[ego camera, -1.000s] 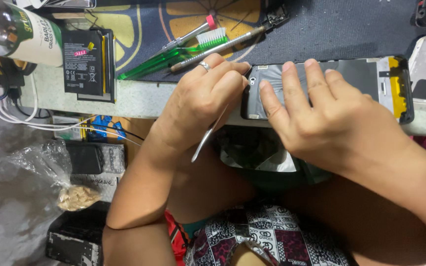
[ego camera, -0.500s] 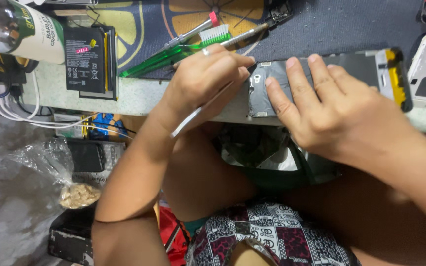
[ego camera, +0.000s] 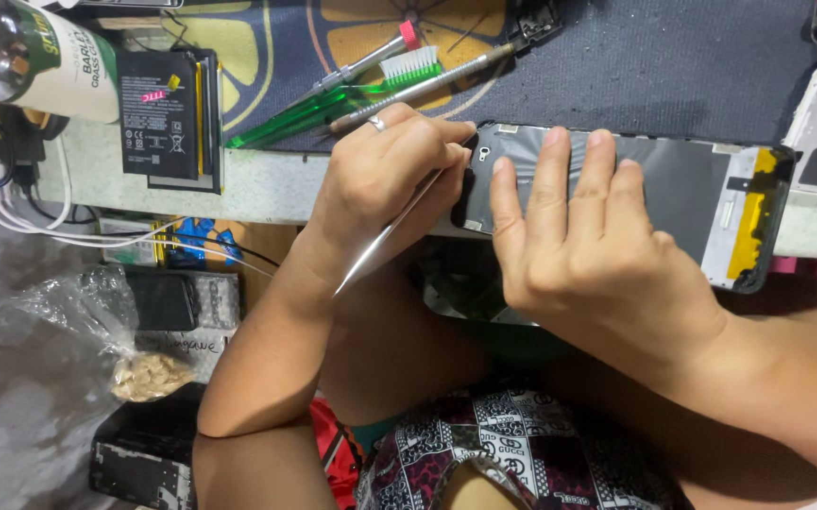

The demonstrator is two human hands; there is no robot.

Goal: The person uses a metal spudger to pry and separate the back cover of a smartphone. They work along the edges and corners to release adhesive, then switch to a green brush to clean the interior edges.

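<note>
While the workbench edge (ego camera: 267,189) runs across the top, the opened phone frame (ego camera: 673,179) lies along it at 1 o'clock, yellow strip at its right end. Right hand (ego camera: 588,255) lies flat on the frame, fingers spread open, pressing down. Left hand (ego camera: 390,175) at 11 o'clock of it, fingers closed around metal tweezers (ego camera: 385,247), tip at the frame's left end. Loose phone battery (ego camera: 158,113) at 10 o'clock; green toothbrush (ego camera: 333,99) at 12.
</note>
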